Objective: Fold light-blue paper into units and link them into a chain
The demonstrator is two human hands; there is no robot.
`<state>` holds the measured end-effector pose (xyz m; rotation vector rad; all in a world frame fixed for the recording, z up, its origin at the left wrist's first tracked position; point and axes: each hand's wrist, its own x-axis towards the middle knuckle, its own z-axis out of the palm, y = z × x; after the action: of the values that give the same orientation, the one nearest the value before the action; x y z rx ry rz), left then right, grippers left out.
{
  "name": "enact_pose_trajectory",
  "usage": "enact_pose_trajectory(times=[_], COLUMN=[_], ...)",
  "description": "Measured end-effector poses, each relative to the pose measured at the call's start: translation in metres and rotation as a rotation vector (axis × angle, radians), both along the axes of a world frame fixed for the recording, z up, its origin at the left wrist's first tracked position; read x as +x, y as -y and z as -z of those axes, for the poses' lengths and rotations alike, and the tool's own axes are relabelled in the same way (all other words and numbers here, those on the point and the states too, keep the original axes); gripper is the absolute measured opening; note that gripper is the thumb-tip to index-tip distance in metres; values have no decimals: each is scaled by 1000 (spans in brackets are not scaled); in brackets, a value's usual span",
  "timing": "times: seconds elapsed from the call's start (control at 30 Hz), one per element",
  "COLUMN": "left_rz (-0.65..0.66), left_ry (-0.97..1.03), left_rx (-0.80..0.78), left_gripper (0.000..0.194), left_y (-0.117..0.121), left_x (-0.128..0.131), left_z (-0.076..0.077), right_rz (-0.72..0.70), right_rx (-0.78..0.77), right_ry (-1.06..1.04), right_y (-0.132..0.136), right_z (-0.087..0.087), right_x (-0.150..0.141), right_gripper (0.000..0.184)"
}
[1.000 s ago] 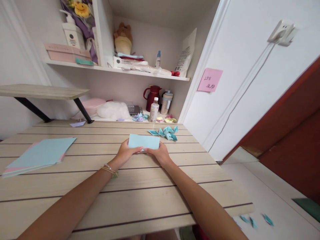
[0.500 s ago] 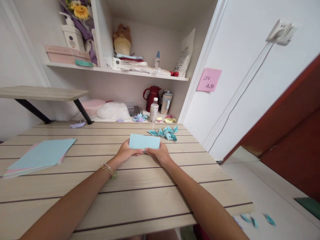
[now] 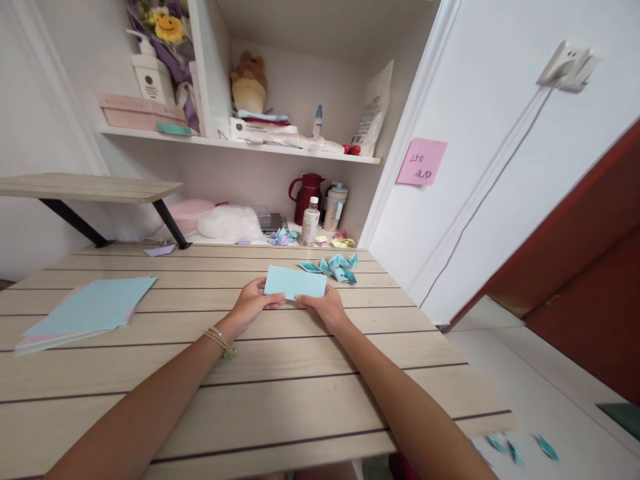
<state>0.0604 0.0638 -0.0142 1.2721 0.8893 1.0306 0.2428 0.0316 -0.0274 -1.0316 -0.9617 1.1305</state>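
A light blue sheet of paper (image 3: 295, 281), oblong and apparently folded, is held just above the wooden table between both hands. My left hand (image 3: 254, 301) grips its left end, thumb along the lower edge and fingers behind. On the right end, my right hand (image 3: 324, 303) pinches it the same way, its thumb near the bottom edge. The fingers behind the paper are mostly hidden. Several folded blue paper pieces (image 3: 336, 267) lie on the table just beyond my right hand. A stack of coloured paper sheets (image 3: 93, 307), blue on top, rests at the left.
A small raised shelf (image 3: 90, 187) on black legs stands at the back left. Along the back are a clear bottle (image 3: 310, 221), a red jug (image 3: 306, 198) and more folded paper (image 3: 283, 237). Several blue paper pieces (image 3: 547, 447) lie on the floor at the right.
The left thumb has shifted from the paper's lower middle toward its left end, so the thumbs are farther apart. The whole view has shifted slightly.
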Motion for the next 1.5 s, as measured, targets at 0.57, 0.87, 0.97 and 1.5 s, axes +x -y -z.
enact_pose_trajectory(times=[0.57, 0.87, 0.97, 1.5], left_rz=[116, 134, 170, 16], left_ry=[28, 73, 99, -68], left_rx=[-65, -113, -125, -7], left_gripper=[34, 32, 31, 33], left_y=[1, 1, 0, 11], left_x=[-5, -6, -7, 11], left_z=[-2, -4, -4, -3], right_rz=[-37, -52, -52, -21], right_rx=[-22, -50, -47, 31], right_ry=[-54, -124, -124, -98], right_y=[3, 3, 2, 5], right_z=[-5, -6, -5, -4], right_x=[3, 3, 4, -12], right_gripper=[54, 53, 53, 56])
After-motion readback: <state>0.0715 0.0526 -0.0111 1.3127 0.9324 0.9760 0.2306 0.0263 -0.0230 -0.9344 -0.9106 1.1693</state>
